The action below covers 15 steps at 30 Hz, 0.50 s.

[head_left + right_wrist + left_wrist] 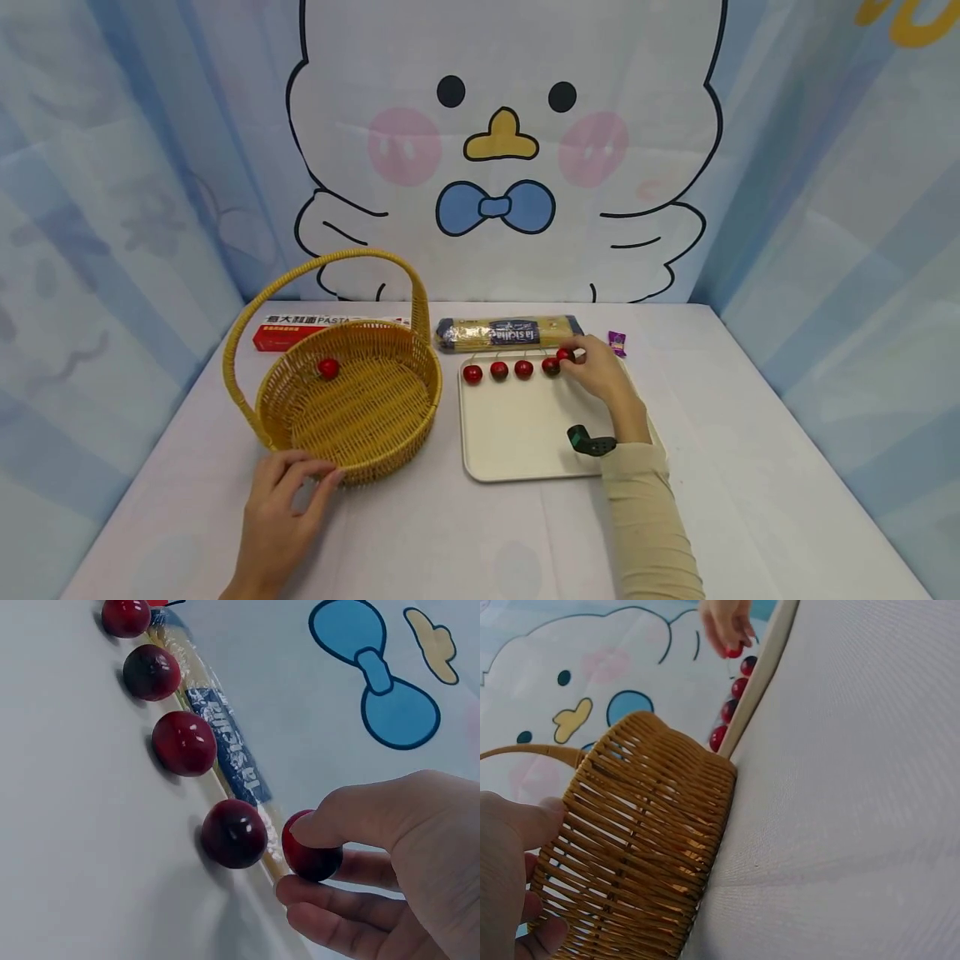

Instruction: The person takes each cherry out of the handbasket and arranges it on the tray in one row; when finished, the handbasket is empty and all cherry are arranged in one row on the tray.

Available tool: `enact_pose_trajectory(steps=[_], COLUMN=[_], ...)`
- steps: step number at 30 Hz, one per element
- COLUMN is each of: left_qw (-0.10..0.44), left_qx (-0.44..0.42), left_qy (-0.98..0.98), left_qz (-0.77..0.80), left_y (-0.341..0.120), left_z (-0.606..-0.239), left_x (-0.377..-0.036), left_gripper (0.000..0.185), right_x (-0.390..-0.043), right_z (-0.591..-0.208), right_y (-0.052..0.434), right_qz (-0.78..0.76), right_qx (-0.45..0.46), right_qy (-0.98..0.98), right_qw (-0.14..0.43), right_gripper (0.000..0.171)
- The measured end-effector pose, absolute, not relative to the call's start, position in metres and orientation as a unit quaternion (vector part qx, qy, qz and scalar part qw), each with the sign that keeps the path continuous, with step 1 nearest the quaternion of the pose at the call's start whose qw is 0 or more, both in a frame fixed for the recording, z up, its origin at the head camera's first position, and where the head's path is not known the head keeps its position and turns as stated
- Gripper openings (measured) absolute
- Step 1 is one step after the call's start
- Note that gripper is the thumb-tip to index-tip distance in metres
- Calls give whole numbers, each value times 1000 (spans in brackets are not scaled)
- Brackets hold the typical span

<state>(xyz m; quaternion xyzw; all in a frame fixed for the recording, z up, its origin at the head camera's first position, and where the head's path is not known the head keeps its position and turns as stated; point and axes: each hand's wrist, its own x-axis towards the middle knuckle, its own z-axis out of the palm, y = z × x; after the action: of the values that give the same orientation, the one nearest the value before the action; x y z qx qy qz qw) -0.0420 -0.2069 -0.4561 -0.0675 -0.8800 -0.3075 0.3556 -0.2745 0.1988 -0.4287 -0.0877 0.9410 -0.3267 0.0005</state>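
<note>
**Right hand pinches the end cherry; the basket waits to its left**

The right hand (600, 377) pinches one red cherry (311, 845) between thumb and fingers, at the far right end of a row on the white tray (517, 442). Four more cherries (511, 370) sit in a line along the tray's back edge, running left. The basket (352, 400) lies to the left of the tray, one cherry already inside. The left hand (281, 508) rests on the basket's near rim, fingers curled against the weave.

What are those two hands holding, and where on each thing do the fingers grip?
The right hand pinches a cherry by its round sides. The left hand grips the basket at its near wall.
</note>
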Motion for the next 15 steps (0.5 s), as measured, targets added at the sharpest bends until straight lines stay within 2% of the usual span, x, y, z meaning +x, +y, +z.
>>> enact_pose_trajectory(steps=[9,15], left_qw=[375,373], left_qx=[-74,-66], left_qy=[-872,-875], left_qz=[-304,-302], left_y=[-205,-204], left_z=[-454,-453], left_x=[-42,-41], left_gripper=[25,25], right_x=[-279,-283], right_z=[-436,-444], right_y=[208,211], right_qz=[-301,-293], right_qx=[-73,-75], right_qy=[951,953], right_qw=[23,10], right_gripper=[37,36])
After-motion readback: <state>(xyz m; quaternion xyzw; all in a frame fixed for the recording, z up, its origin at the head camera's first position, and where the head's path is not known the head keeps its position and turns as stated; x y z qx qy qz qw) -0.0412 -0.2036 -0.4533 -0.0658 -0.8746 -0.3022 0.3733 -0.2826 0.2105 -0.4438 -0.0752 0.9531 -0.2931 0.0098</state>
